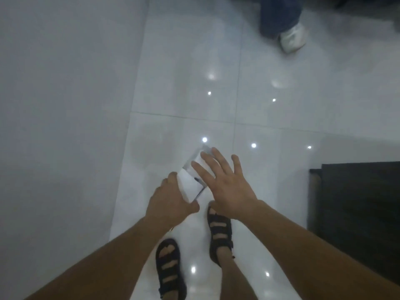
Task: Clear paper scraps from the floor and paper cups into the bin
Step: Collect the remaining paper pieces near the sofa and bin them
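My left hand [170, 201] grips a bundle of white paper scraps [190, 185] at chest height above the glossy white floor. The bundle's far end sticks out past my fingers and looks blurred. My right hand [225, 185] is spread flat with straight fingers, lying over the right side of the paper. No bin and no paper cup are in this view.
A plain white wall [60, 105] runs down the left side. A dark cabinet [355, 213] stands at the right edge. Another person's leg and white shoe [292, 38] are at the top right. My own sandalled feet [171, 269] stand on the tiles below my hands.
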`<action>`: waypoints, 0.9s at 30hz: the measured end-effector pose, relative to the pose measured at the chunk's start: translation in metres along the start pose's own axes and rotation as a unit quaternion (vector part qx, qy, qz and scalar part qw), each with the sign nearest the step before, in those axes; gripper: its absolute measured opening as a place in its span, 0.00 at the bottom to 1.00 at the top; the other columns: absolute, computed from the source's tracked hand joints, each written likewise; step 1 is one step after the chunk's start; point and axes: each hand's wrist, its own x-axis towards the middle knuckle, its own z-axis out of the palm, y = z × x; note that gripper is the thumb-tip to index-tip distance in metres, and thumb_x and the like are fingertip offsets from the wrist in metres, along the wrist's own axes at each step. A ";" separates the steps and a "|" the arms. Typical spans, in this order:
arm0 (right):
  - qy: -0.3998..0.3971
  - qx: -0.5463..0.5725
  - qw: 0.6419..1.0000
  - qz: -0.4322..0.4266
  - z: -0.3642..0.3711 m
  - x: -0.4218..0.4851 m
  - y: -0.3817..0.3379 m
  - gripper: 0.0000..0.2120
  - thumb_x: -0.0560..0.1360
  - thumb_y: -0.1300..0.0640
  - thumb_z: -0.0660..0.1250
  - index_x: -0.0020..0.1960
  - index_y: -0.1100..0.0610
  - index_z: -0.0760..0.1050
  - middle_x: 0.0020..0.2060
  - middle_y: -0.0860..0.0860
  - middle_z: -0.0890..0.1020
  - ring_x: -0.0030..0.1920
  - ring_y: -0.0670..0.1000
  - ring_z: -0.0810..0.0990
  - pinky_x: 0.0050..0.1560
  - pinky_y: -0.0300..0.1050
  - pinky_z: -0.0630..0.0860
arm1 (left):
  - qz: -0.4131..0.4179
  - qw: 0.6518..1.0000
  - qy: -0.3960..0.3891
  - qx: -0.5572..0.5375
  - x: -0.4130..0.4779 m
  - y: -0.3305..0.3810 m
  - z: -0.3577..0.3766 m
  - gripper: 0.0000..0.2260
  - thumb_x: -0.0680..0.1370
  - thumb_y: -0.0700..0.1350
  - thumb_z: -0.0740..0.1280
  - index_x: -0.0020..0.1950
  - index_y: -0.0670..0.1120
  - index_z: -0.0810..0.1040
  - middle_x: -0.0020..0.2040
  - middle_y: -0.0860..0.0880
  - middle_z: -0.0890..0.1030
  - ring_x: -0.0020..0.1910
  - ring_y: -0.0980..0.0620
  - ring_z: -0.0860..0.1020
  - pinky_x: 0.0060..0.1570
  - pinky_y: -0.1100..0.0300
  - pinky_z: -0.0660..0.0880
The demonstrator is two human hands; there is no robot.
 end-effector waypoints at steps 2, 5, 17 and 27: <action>0.013 0.008 0.999 0.051 -0.032 -0.027 0.004 0.53 0.69 0.48 0.73 0.78 0.47 0.38 0.79 0.53 0.42 0.77 0.57 0.34 0.73 0.67 0.42 | 0.024 1.000 0.009 -0.011 -0.011 0.032 -0.020 0.34 0.60 0.57 0.75 0.61 0.50 0.66 0.51 0.53 0.73 0.48 0.52 0.75 0.41 0.59 0.71; 0.039 0.032 0.991 0.127 -0.072 -0.074 0.000 0.49 0.72 0.50 0.70 0.78 0.47 0.38 0.78 0.51 0.39 0.76 0.55 0.32 0.74 0.65 0.43 | 0.066 0.998 0.010 0.006 -0.037 0.077 -0.043 0.33 0.60 0.56 0.75 0.60 0.49 0.67 0.51 0.52 0.74 0.48 0.50 0.76 0.42 0.55 0.75; 0.148 0.154 0.896 0.390 -0.119 -0.296 0.007 0.48 0.73 0.43 0.68 0.78 0.44 0.35 0.78 0.48 0.38 0.77 0.52 0.34 0.75 0.59 0.46 | 0.147 0.969 -0.001 0.197 -0.172 0.224 -0.025 0.38 0.61 0.66 0.70 0.67 0.54 0.63 0.56 0.49 0.71 0.58 0.45 0.72 0.50 0.52 0.69; 0.177 0.217 0.720 0.635 -0.037 -0.531 0.085 0.45 0.69 0.40 0.69 0.78 0.47 0.49 0.77 0.53 0.54 0.77 0.56 0.49 0.73 0.59 0.57 | 0.271 0.953 -0.091 0.098 -0.253 0.393 0.138 0.34 0.63 0.57 0.76 0.62 0.46 0.67 0.53 0.52 0.71 0.50 0.50 0.73 0.45 0.58 0.69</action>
